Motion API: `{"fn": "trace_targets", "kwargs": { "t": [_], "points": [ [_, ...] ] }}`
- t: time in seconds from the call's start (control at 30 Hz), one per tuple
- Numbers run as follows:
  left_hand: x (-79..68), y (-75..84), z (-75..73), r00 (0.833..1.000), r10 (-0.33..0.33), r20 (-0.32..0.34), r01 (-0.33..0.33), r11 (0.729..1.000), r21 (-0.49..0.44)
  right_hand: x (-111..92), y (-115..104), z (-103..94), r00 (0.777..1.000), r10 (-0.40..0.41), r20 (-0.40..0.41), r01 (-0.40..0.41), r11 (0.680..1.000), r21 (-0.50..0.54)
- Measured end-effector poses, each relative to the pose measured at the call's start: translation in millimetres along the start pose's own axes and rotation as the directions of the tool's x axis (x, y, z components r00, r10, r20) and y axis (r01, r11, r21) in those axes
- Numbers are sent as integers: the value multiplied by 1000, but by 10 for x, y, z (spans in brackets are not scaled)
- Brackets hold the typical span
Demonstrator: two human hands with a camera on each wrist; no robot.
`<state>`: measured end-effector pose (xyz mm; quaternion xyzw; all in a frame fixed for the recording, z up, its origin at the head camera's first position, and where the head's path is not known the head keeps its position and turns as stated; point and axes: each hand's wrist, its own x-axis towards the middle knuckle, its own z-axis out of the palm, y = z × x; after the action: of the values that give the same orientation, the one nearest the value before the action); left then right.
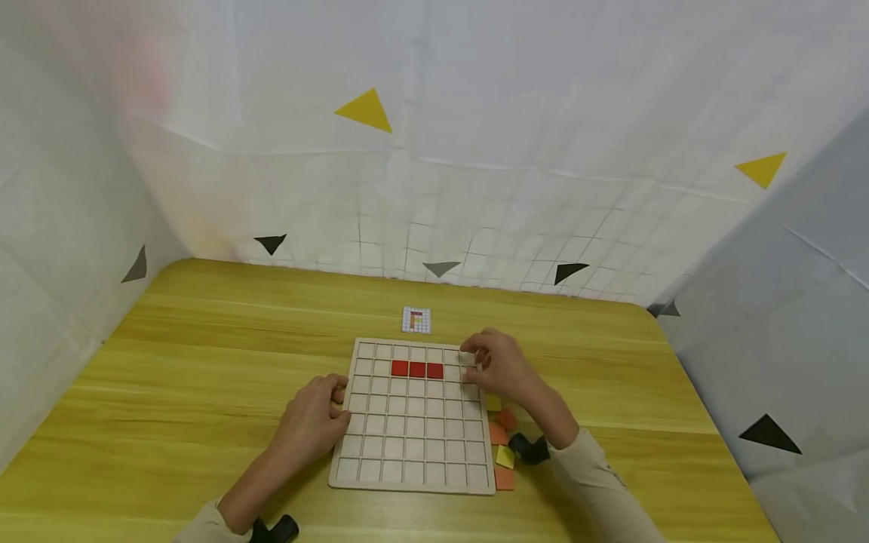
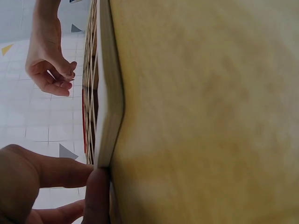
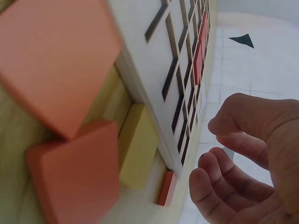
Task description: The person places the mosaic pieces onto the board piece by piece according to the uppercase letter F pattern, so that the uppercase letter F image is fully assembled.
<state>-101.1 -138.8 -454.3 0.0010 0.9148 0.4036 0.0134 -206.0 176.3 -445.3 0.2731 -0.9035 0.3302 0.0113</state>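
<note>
A pale wooden grid board (image 1: 407, 427) lies on the table, with three red square tiles (image 1: 417, 369) side by side in its second row from the far edge. My left hand (image 1: 315, 415) holds the board's left edge, its fingertips right at the rim. One finger (image 2: 96, 193) lies against the board's side in the left wrist view. My right hand (image 1: 498, 366) hovers over the far right corner of the board. Its fingers are loosely bent, and no tile shows between thumb and fingers (image 3: 236, 114) in the right wrist view.
Along the board's right side lie several loose orange tiles (image 1: 504, 479) and yellow tiles (image 1: 505, 456). A small card (image 1: 416, 320) with a coloured grid pattern sits beyond the far edge. White sheeting with triangles surrounds the wooden table (image 1: 591, 354).
</note>
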Motion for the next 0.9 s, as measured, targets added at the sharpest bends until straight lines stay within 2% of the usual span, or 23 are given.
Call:
{"fn": "trace_targets", "kwargs": {
  "t": [0.33, 0.63, 0.9],
  "points": [
    [-2, 15, -3, 1000, -4, 3, 4, 1000, -4, -44, 91, -52, 999, 44, -1, -44, 999, -25],
    [0, 11, -2, 1000, -13, 5, 13, 1000, 7, -101, 183, -115, 999, 25, -38, -28, 996, -86],
    [0, 11, -1, 1000, -4, 3, 4, 1000, 11, -131, 290, -135, 999, 36, -32, -39, 992, -120]
  ]
}}
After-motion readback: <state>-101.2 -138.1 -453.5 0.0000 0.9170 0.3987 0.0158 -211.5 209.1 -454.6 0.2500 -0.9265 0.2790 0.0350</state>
